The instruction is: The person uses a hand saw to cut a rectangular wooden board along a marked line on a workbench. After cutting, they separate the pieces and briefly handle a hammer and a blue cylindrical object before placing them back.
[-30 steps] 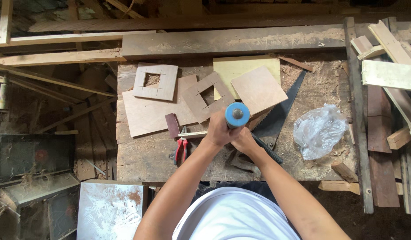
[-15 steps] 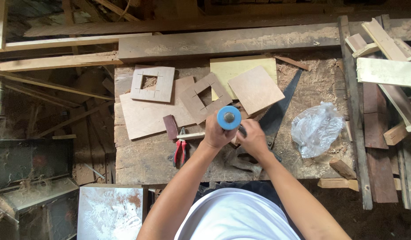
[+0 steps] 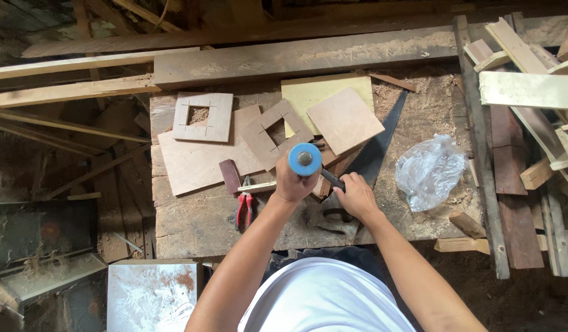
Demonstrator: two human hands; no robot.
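My left hand [image 3: 291, 183] is closed around a tool with a round blue handle [image 3: 305, 158], held upright so I see its end cap. It hovers over a wooden workbench [image 3: 191, 224] just below a square plywood frame [image 3: 273, 134]. My right hand [image 3: 356, 195] is a little to the right, fingers curled on a thin dark rod-like piece [image 3: 333, 179] that points toward the blue handle. Under that hand lies the handle end of a hand saw [image 3: 382, 140]. The tool's tip is hidden.
Red-handled pliers [image 3: 245, 210] lie left of my left hand. Plywood squares [image 3: 344, 119], a second cut-out frame [image 3: 203, 116] and a larger sheet [image 3: 191, 161] cover the bench's back. A crumpled plastic bag [image 3: 430, 171] sits right. Timber offcuts [image 3: 529, 92] pile at the far right.
The blue-handled tool has shifted slightly left. My right hand has come away from my left hand and moved down and right onto the dark piece.
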